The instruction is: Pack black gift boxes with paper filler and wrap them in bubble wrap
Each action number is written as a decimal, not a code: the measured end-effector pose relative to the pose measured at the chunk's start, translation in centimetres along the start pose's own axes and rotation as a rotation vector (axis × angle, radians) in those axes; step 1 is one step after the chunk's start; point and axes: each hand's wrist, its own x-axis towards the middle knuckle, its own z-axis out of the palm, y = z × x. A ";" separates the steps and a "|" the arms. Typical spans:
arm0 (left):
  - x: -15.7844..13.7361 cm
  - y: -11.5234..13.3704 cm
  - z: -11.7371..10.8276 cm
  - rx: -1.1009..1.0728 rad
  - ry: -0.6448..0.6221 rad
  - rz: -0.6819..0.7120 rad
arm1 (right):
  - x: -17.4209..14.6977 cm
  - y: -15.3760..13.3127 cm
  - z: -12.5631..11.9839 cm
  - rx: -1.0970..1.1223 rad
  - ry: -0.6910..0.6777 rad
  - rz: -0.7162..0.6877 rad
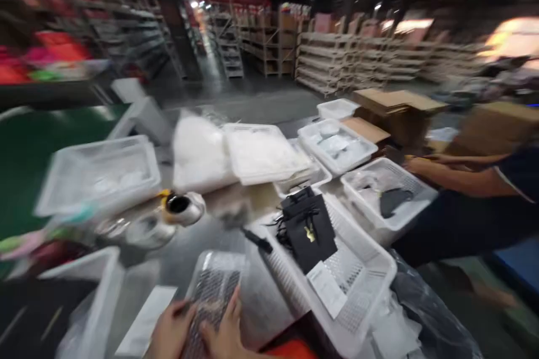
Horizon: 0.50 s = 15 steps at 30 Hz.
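Your left hand (pixel 172 330) and your right hand (pixel 225 328) grip the packet (pixel 218 280) at its two sides, over the surface (pixel 269 287), while in the basket (pixel 365 286) the black bag (pixel 302 248) carries a gold mark (pixel 310 232) and the paper (pixel 328 290) has print too blurred for reading.

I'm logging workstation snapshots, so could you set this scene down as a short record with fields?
Hands: left hand and right hand touching a grid-patterned package
Package contents: too blurred to tell
Basket: white basket right of the package, holding a black bag with a gold motif and a white slip
Co-worker: bare forearm at right
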 end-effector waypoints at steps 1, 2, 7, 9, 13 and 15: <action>-0.6 -0.7 -0.9 -0.011 -0.015 -0.010 | -1.2 0.1 1.9 0.049 -0.013 0.114; -1.0 -1.0 -1.5 -0.020 -0.020 0.008 | -2.2 0.1 3.3 0.098 -0.029 0.199; -2.1 -0.6 -1.0 0.069 0.026 0.260 | -3.5 0.0 0.1 0.085 -0.333 0.249; -3.6 -0.5 0.5 0.093 0.116 0.364 | -2.3 -1.3 -5.3 -0.177 -0.400 0.193; -6.8 -0.4 3.8 0.052 0.463 0.490 | 3.6 -8.1 -12.9 -0.377 -0.122 0.024; -7.4 -0.4 5.0 0.026 0.564 0.492 | 8.4 -12.3 -10.9 -0.422 -0.061 -0.182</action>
